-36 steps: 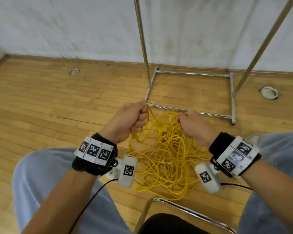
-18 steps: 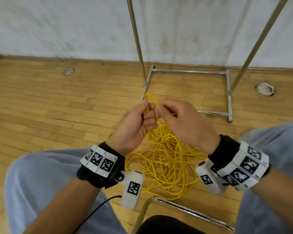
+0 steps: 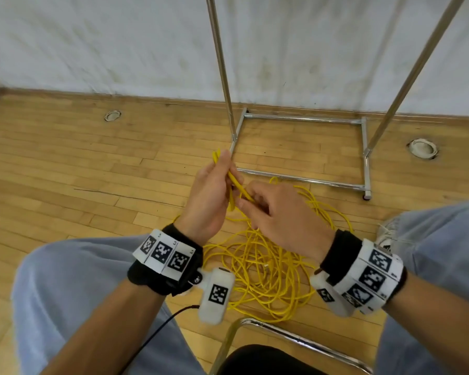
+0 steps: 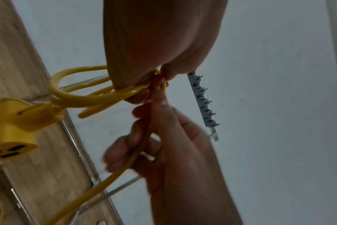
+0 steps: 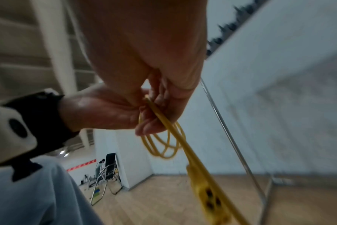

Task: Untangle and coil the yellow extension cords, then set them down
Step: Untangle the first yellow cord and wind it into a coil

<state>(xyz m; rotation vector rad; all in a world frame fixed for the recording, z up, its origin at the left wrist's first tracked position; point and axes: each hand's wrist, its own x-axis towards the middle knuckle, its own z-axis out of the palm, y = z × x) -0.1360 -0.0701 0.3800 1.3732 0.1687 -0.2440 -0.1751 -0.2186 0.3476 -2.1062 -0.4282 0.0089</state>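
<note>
A tangled yellow extension cord (image 3: 268,263) lies in a pile on the wood floor between my knees. My left hand (image 3: 225,180) is raised above it and grips a small bunch of cord loops (image 4: 81,97). Just to its right, my right hand (image 3: 244,203) pinches a single strand that leads down to the pile. The yellow socket block (image 4: 11,126) hangs from the loops below my left hand (image 4: 160,76). In the right wrist view, the loops (image 5: 164,146) and the socket block (image 5: 208,196) dangle under my right hand's fingers (image 5: 164,94).
A metal rack base (image 3: 303,181) with two upright poles stands on the floor just beyond the pile. A chair's chrome frame (image 3: 282,334) is at the bottom edge. My knees in jeans flank the pile, with a shoe (image 3: 387,234) at right. A round floor fitting (image 3: 423,148) is at far right.
My right hand crossed left to meet my left hand, and it now pinches a strand beside it. Both hands rose a little, and the socket block is now hidden behind them in the head view.
</note>
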